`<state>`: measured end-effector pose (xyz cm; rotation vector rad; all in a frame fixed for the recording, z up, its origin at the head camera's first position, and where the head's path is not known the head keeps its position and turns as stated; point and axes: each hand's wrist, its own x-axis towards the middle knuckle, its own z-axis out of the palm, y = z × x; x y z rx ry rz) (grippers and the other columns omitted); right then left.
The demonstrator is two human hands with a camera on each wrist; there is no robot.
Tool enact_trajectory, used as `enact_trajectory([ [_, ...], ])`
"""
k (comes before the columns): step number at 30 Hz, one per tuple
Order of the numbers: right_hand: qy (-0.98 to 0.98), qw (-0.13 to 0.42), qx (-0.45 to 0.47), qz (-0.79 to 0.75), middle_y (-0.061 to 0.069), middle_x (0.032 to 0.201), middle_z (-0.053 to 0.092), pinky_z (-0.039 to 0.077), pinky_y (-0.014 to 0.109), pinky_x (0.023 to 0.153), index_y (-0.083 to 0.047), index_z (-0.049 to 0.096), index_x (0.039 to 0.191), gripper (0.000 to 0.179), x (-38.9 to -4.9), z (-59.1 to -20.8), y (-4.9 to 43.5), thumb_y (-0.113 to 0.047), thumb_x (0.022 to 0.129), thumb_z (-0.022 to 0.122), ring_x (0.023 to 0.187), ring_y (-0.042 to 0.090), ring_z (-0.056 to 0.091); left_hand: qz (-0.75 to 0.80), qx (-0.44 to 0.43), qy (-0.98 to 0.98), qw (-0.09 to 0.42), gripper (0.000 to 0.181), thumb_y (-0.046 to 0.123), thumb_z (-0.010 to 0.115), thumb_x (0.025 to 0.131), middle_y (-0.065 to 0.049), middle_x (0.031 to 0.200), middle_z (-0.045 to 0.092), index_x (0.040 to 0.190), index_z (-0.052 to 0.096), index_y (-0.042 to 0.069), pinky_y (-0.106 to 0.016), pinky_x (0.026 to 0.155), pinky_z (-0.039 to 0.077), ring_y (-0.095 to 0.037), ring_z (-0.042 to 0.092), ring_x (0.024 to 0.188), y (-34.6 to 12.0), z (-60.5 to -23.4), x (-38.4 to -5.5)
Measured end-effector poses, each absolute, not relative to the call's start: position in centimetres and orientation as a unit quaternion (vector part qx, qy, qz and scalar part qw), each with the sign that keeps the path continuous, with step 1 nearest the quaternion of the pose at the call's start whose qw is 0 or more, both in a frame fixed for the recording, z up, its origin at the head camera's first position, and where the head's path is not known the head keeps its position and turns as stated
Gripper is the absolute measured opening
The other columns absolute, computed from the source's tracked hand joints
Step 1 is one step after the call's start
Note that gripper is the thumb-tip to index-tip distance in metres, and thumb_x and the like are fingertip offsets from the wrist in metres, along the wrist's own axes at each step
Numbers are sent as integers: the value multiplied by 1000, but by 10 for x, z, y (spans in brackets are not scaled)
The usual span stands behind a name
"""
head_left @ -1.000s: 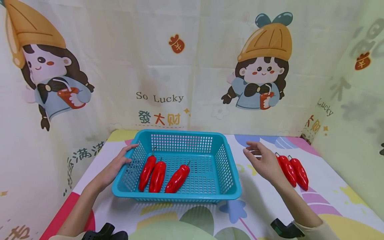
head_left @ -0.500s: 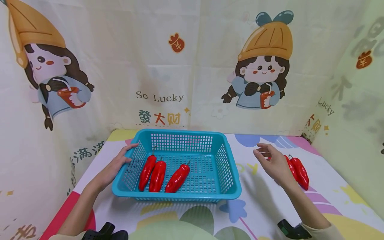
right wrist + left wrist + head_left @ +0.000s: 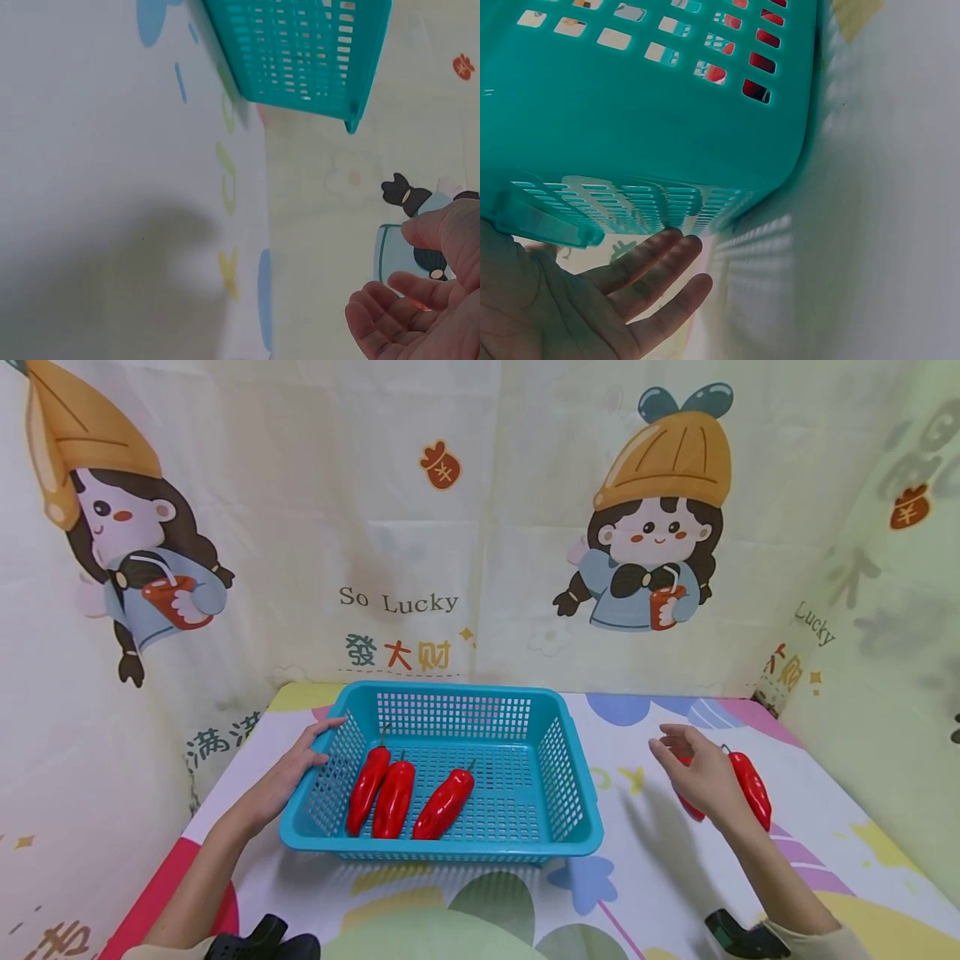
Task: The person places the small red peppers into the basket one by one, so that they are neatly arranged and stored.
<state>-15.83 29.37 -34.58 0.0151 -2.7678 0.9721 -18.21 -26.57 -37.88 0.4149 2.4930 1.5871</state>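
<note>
A blue-green plastic basket (image 3: 480, 852) stands on the table with three red chili peppers inside: one at the left (image 3: 368, 791), another beside it (image 3: 394, 800) and a third (image 3: 444, 804) lying slanted nearer the middle. My left hand (image 3: 281, 781) rests against the basket's left side and rim; in the left wrist view its fingers (image 3: 656, 281) are fairly straight by the perforated wall. To the right of the basket, my right hand (image 3: 701, 777) hovers with loosely bent fingers, nothing visible in its grasp. Beneath it a red pepper (image 3: 690, 807) is partly hidden, and another pepper (image 3: 751, 789) lies just right of it.
A colourfully patterned cloth (image 3: 637, 868) covers the table. Behind the basket rises a cream curtain (image 3: 517, 635) with cartoon prints, and similar fabric (image 3: 885, 693) hangs along the right side. A black wrist device (image 3: 746, 937) sits on the right forearm.
My right hand has moved right, away from the basket and over the loose peppers, covering more of them. The left hand and the basket have stayed in place.
</note>
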Motion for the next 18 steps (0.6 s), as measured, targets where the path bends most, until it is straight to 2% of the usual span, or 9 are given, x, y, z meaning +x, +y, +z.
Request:
enact_trajectory([
  [12,-950,97,-7,295,33,135,56,50,65,96,6,46,145,63,-162,-354,312,-39,103,57,125,50,53,532,131,833,81,72,24,45,99,-28,164,9,164,16,23,-53,87,59,-58,24,141,-264,-378,-182],
  [18,-960,70,-34,269,36,138,49,55,64,87,8,43,145,68,-166,-359,322,-38,99,62,124,53,46,529,131,835,79,69,25,43,99,-27,164,9,164,17,24,-55,89,58,-58,24,140,-265,-378,-182],
])
